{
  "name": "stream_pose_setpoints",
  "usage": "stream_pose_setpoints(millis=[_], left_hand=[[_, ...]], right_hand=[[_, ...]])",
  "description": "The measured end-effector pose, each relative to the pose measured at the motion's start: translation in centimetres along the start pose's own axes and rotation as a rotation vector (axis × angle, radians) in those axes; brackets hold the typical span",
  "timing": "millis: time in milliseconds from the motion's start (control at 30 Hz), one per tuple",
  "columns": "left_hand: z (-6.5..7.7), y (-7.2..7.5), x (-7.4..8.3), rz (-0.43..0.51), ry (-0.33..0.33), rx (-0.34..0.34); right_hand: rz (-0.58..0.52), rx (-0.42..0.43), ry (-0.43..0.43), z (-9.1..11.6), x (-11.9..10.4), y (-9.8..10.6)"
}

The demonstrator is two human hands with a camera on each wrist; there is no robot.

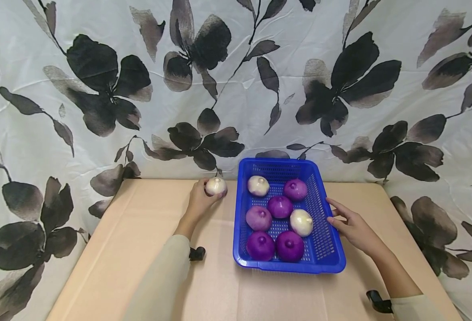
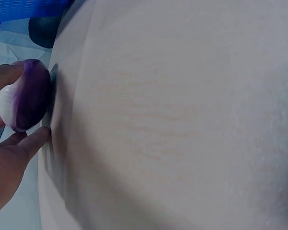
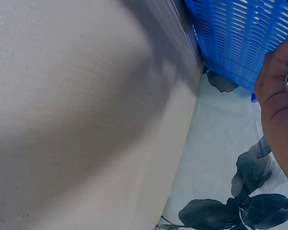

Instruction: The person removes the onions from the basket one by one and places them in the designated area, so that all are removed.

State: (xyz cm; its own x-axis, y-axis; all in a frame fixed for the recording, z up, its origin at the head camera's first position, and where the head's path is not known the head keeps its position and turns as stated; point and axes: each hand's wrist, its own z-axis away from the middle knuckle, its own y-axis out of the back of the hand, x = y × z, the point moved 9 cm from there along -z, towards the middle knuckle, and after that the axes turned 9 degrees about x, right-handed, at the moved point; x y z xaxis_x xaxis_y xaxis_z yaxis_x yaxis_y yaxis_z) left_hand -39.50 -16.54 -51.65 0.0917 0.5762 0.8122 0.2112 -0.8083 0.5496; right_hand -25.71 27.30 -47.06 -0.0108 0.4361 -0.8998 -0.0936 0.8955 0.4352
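Note:
My left hand (image 1: pixel 199 201) grips a white-and-purple onion (image 1: pixel 216 186) close over the back of the table, left of the basket. In the left wrist view, the thumb lies across the top of the onion (image 2: pixel 30 96) and the fingers reach round its other side; its purple half faces the table. A blue plastic basket (image 1: pixel 239 214) with slotted walls stands right of it. My right hand (image 1: pixel 352 227) holds the basket's right rim between thumb and fingers. The right wrist view shows the thumb against the basket wall (image 3: pixel 240 38), the fingers partly hidden.
Inside the basket lie two whitish onions, one at the back left (image 1: pixel 258 186) and one at right (image 1: pixel 301 223), with several purple onions (image 1: pixel 280 207). A floral cloth (image 1: pixel 260 98) hangs behind the tan table (image 1: pixel 139 249). Black wrist straps show on both arms.

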Motion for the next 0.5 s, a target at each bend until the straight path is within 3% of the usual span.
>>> stream_pose_setpoints(millis=[500], left_hand=[[-0.06,0.58,0.40,0.015,0.009,0.022]], right_hand=[[0.018,0.007,0.002,-0.02,0.19,-0.04]])
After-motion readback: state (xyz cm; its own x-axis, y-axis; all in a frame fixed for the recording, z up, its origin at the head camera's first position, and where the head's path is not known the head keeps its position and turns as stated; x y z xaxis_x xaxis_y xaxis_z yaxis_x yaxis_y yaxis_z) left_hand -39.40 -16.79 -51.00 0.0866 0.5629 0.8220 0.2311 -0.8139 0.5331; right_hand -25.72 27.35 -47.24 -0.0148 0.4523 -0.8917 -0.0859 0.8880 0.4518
